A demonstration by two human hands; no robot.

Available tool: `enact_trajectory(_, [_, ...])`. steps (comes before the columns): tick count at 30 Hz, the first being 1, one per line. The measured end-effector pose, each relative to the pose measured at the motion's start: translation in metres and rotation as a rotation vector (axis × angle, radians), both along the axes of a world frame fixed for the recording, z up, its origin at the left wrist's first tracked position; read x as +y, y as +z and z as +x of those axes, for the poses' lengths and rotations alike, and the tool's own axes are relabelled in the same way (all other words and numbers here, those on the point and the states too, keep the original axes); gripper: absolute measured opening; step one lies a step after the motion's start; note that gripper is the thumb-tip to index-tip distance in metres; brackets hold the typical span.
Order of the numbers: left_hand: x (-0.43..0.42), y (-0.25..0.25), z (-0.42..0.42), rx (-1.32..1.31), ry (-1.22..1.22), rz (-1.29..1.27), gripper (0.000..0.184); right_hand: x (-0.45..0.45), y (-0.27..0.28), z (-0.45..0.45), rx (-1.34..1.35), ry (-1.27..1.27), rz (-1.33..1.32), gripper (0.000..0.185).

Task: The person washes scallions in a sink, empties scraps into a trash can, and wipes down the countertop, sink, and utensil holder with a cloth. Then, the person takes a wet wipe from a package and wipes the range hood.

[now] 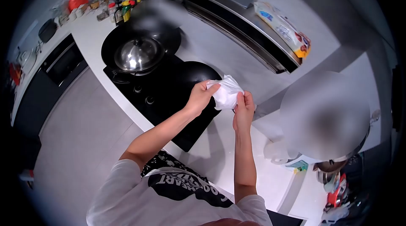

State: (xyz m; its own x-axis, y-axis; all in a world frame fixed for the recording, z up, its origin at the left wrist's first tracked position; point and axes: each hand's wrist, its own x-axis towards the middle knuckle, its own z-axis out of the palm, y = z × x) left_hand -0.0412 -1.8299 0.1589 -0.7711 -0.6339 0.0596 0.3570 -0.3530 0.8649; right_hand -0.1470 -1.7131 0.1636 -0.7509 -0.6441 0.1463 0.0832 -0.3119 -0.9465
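Between my two hands is a crumpled white wipe point(227, 92), thin and soft, stretched at chest height over the edge of the stove. My left hand point(200, 98) pinches its left side between thumb and fingers. At its lower right, my right hand point(243, 108) grips it with bent fingers. Just behind and to the left sits a dark round pan point(196, 73) on the black cooktop point(169, 107), partly hidden by the wipe and my left hand. Farther left, a shiny metal lid point(138, 55) with a dark knob lies inside a large black wok point(109, 44).
A range hood point(220, 25) overhangs the cooktop, with a wipes packet point(284, 27) on its ledge. Condiment bottles point(125, 10) and a red bag point(77, 1) are at the back left. White counter point(258, 162) extends to the right, near a white jug-like container point(275, 151). Two areas look blurred.
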Motion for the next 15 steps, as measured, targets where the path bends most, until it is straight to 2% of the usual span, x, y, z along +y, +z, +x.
enact_trajectory(4, [-0.007,-0.01,0.013,-0.039,0.176,-0.035,0.016,-0.02,-0.013,0.015,0.034,-0.009,0.042,0.011])
enact_trajectory(7, [-0.026,-0.013,0.022,-0.042,0.168,0.025,0.019,-0.037,-0.017,0.019,-0.044,0.109,-0.016,0.012])
enact_trajectory(8, [-0.032,-0.017,0.022,0.042,0.175,0.091,0.022,-0.041,-0.017,0.02,-0.167,0.165,-0.051,0.013])
enact_trajectory(10, [-0.046,-0.019,0.023,0.052,0.176,0.054,0.023,-0.05,-0.001,0.033,-0.416,0.266,-0.12,0.016])
enact_trajectory(13, [-0.067,-0.025,0.023,-0.095,0.051,-0.11,0.024,-0.065,-0.01,0.041,-0.323,0.351,-0.026,0.027])
enact_trajectory(15, [-0.077,-0.033,0.022,-0.226,0.022,-0.247,0.026,-0.077,-0.016,0.04,-0.238,0.308,0.037,0.026])
